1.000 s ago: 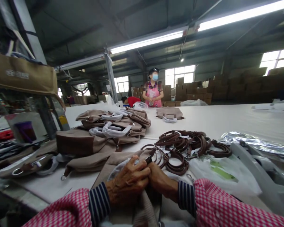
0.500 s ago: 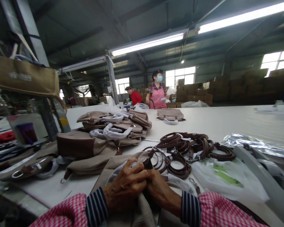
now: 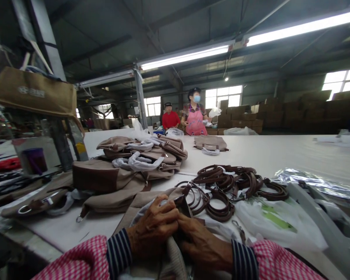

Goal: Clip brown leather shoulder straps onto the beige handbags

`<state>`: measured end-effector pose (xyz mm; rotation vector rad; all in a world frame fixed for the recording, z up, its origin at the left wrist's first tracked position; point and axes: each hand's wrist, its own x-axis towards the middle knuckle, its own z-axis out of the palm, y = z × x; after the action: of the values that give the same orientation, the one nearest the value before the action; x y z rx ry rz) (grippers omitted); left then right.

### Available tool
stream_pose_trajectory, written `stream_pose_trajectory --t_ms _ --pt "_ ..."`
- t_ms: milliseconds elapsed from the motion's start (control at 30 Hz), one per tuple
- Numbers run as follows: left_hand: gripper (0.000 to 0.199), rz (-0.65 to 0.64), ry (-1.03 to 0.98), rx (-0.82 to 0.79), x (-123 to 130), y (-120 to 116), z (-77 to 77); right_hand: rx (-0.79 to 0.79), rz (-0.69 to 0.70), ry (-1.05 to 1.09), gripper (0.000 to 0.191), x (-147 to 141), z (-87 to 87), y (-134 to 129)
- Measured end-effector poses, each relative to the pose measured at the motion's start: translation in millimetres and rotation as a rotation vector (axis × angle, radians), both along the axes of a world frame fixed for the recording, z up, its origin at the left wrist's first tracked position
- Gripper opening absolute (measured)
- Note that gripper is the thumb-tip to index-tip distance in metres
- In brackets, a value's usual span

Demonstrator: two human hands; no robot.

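A taupe ribbed handbag [image 3: 128, 214] with brown trim lies at the table's front, its opening towards me. My left hand [image 3: 156, 225] is closed on the bag's upper edge, beside a handle wrapped in white. My right hand [image 3: 202, 241] reaches down at the bag's dark opening, its knuckles against the left hand's fingers. The right fingertips are hidden inside or behind the bag's edge. Just beyond the hands lie coiled brown straps [image 3: 220, 204] with metal clips.
A pile of similar handbags [image 3: 142, 155] stands at left, and another flat bag [image 3: 210, 143] lies farther back. At right are a white plastic bag [image 3: 280, 221] and a grey tape dispenser [image 3: 317, 217]. Two people stand across the white table [image 3: 280, 149].
My right hand has shifted slightly right and down at the bag's opening, which shows wider. My left hand keeps its hold. The co-worker in red has straightened up.
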<state>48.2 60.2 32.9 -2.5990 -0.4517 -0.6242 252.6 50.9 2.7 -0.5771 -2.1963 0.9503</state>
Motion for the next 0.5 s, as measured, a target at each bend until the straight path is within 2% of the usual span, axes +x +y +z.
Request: stream_pose_trajectory --t_ms 100,233,267,333,433,500 --pt "0.012 -0.007 -0.01 -0.026 -1 -2 2.0 -0.057 0.047 -0.001 0.04 3 6.5 0" --pt "0.02 0.001 -0.012 -0.065 -5 -4 5.5 -0.306 -0.093 0.137 0.041 10 10.1 0" --pt "0.02 0.001 -0.014 -0.068 -6 -4 6.0 -0.321 -0.129 0.149 0.041 13 10.5 -1" --pt "0.02 0.003 -0.007 -0.063 -8 -4 6.6 -0.203 -0.154 0.087 0.038 16 10.7 -3" --pt "0.02 0.004 0.022 -0.056 -10 -3 8.6 0.132 -0.108 -0.194 0.03 17 10.0 -11" --pt "0.021 -0.009 0.041 -0.062 -8 -3 11.3 0.276 -0.101 -0.384 0.028 16 9.3 -16"
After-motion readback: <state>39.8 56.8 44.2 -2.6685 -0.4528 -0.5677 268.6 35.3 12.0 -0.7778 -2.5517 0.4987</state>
